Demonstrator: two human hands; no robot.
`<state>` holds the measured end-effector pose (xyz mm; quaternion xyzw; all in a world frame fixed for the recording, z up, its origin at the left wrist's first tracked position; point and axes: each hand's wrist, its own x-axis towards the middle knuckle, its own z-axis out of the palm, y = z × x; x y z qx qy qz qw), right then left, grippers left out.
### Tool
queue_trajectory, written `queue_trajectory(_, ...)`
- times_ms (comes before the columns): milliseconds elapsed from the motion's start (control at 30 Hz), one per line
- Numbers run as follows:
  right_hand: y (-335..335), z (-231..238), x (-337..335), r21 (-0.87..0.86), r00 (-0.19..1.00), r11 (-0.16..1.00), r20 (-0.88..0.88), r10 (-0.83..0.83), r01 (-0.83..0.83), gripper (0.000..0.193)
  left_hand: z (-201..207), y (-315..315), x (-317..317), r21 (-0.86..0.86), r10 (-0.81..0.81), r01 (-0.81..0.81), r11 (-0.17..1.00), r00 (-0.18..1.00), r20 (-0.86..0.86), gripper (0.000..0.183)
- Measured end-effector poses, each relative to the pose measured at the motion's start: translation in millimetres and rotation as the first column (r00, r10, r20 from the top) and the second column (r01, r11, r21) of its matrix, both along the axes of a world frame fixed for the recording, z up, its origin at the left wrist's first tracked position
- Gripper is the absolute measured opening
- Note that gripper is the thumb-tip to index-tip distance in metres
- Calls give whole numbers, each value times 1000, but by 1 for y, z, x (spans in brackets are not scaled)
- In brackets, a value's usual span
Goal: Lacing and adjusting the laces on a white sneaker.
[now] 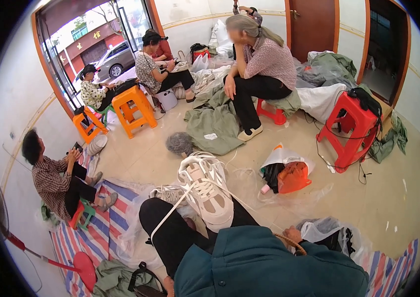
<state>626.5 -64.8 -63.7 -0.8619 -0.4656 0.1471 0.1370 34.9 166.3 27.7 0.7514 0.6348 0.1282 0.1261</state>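
Note:
A white and beige sneaker (205,190) rests across my knees with its toe toward me. Its white laces are threaded partway, and two long ends trail loose to either side. A second, similar sneaker (167,193) sits just beyond my left knee, partly hidden. Neither hand touches the shoe on my lap. My right hand (293,234) is out at my right side, beside a curved wicker rim (290,243) and a clear plastic bag (339,236); its fingers are too small to read. Only a sliver of my left hand (169,286) shows low by my left hip, fingers hidden.
Several people sit on low stools around the room. Orange stools (133,110) and a red stool (351,129) with cables stand about. A bag with orange contents (291,173) lies on the floor ahead right. Striped sheeting (113,213) and a red fan base (85,271) are at left.

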Motion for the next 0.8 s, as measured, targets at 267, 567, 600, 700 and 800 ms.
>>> queue_trajectory(267, 2, -2, -2, -82, 981, 982, -107, 162, -171, 23, 5, 9, 1, 25, -31, 31, 999, 1000, 1, 13)
queue_trajectory(567, 7, -5, -5, -13, 973, 1000, -229, 24, -28, 21, 9, 11, 1, 46, -51, 50, 998, 999, 9, 13)
queue_trajectory(600, 9, -5, -6, 60, 980, 998, -199, 23, -12, 21, 9, 11, 1, 48, -53, 52, 998, 999, 10, 12)
queue_trajectory(700, 19, 1, -11, 74, 980, 995, -191, -58, 73, 22, 10, 10, 2, 51, -58, 57, 997, 998, 14, 12)
queue_trajectory(800, 27, 13, -14, 84, 974, 991, -210, -87, 106, 23, 8, 9, 2, 57, -58, 57, 997, 998, 21, 12)
